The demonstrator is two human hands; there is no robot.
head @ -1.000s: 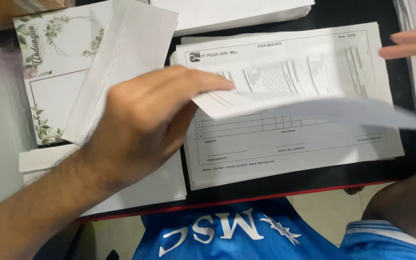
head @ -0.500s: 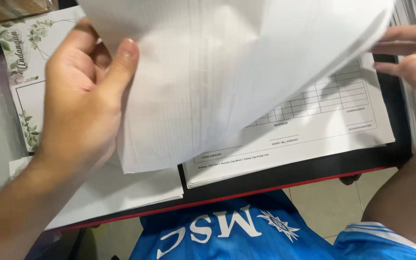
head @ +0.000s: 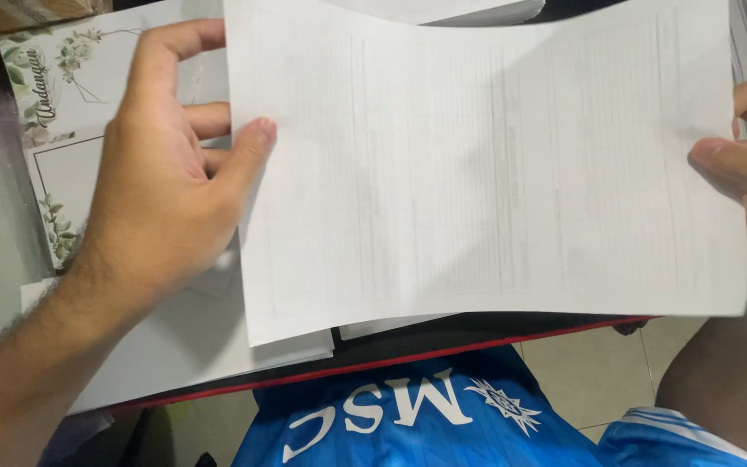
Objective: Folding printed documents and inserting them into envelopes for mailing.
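A white sheet of paper (head: 486,164) is held up flat in front of me, its blank back toward the camera with faint print showing through. My left hand (head: 166,182) grips its left edge, thumb on the front. My right hand (head: 741,160) pinches its right edge with thumb over the paper. The sheet hides the printed forms lying on the black table (head: 477,333) beneath.
A card with green leaf decoration (head: 45,112) lies at the left. White envelopes (head: 183,346) sit under my left forearm. More white paper stacks (head: 443,10) lie at the top and right edge. Blue shorts and a tiled floor show below the table's red edge.
The sheet was lifted off the printed form stack, turned over, and now is spread flat between both hands, covering the forms. My right hand came in to take its right edge.
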